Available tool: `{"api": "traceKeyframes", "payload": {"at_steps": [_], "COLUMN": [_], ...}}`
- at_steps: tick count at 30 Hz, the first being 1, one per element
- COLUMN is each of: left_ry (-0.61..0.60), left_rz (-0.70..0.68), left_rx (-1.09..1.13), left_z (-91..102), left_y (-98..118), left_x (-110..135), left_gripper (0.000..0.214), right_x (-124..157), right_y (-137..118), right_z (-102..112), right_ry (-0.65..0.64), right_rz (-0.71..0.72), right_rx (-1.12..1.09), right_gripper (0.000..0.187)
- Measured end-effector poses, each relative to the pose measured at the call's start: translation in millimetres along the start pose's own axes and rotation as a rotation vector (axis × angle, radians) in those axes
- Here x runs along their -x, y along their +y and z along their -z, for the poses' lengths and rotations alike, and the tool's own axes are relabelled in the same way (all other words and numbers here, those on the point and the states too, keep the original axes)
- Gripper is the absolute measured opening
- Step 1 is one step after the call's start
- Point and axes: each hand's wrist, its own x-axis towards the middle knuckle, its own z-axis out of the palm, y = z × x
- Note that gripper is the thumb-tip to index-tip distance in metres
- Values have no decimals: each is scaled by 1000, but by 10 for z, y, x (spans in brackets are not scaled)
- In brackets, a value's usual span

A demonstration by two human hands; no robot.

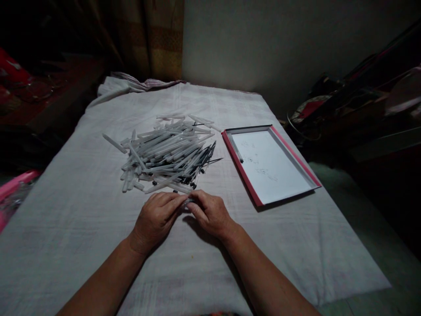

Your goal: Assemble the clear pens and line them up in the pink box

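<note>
A loose heap of clear plastic pen barrels and thin black refills lies on a white cloth. Just in front of the heap my left hand and my right hand meet, fingers curled and pinched together over one clear pen barrel, which is mostly hidden between the fingertips. To the right lies a shallow red-edged box lid lined with white paper, with one assembled pen along its left side.
The cloth covers a low padded surface that ends at the right over a grey floor. Dark clutter and cables fill the right side. A pink container sits at the left edge. A wall and curtain stand behind.
</note>
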Motion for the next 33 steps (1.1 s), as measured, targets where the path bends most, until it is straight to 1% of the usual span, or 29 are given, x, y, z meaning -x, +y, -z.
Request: {"api": "traceKeyframes", "payload": {"at_steps": [3, 5, 7, 8, 10, 12, 13, 15, 19, 21, 24, 29, 33], "left_ry": [3, 17, 43, 75, 121, 92, 56, 6, -141, -171, -137, -42, -54], "left_rz": [-10, 7, 60, 88, 198, 287, 316, 335, 383, 410, 407, 328, 273], "left_rx": [-51, -126, -220, -265, -365, -462, -485, -516, -554, -551, -507, -355, -269], "left_z": [30, 104, 228, 303, 451, 562, 595, 620, 600, 604, 635, 644, 591], "left_y": [0, -58, -182, -264, -445, -606, -666, -735, -731, -714, -696, -639, -605], "left_x": [-23, -26, -6, 14, 76, 152, 188, 241, 246, 223, 205, 210, 203], "left_gripper": [21, 20, 21, 20, 18, 17, 18, 20, 27, 28, 28, 26, 26], "right_x": [2, 5, 5, 3, -3, -12, -17, -24, -31, -30, -25, -14, -10], "right_y": [10, 19, 27, 29, 31, 29, 26, 19, 9, 14, 34, 60, 54], "right_z": [-26, -27, -10, 2, 30, 52, 59, 65, 60, 51, 39, 37, 36], "right_ry": [28, 88, 158, 183, 204, 210, 213, 214, 194, 194, 206, 205, 186], "right_rz": [33, 24, -6, -24, -57, -78, -86, -101, -138, -151, -188, -246, -249], "right_rx": [-15, -48, -95, -122, -173, -212, -226, -239, -240, -247, -292, -383, -406], "right_gripper": [20, 21, 21, 21, 21, 21, 22, 22, 23, 23, 23, 26, 25]}}
